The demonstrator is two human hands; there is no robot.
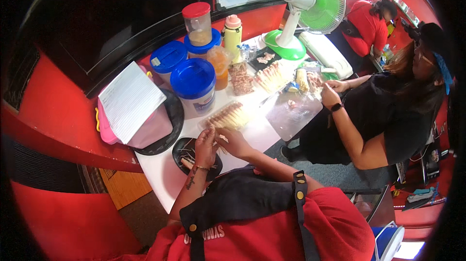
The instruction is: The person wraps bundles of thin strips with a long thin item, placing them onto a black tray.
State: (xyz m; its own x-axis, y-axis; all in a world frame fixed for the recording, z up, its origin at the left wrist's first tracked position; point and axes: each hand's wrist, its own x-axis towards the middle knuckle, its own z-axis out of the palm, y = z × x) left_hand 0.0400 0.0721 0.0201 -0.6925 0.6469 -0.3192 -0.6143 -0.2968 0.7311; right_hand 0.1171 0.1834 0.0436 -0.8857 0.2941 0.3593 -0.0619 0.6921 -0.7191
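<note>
Left hand [205,147]: raised over the near table edge, fingers curled narrow around something small and pale; what it is I cannot tell.
Right hand [233,142]: just at 3 o'clock of the left hand, fingertips meeting it, pinching narrow on the same small item.
Black tray [187,150]: directly under the left hand, shallow and dark, holding thin skewer sticks; partly hidden by the wrist.
Skewer tray [228,115]: at 12 o'clock of the hands, a clear pack filled with a row of pale skewered pieces.
Blue-lidded tubs [194,84]: at 11 o'clock, two white tubs shut with blue lids; contents hidden.
Red-lidded jar [197,21]: farther at 12 o'clock, clear, with a pale brownish fill at the bottom, standing on a third blue lid.
Orange bag [219,64]: between tubs and more skewer packs, orange liquid inside.
Pink box [141,125]: at 9 o'clock, on a round black tray, a lined paper sheet lying over it.
White table [160,173]: bare strip at 7 o'clock of the hands, running to the near corner edge; red wall close at 9 o'clock.
Co-worker's hand [330,97]: at 2 o'clock, over a clear bag.
Green fan [310,8]: far end, at 1 o'clock.
</note>
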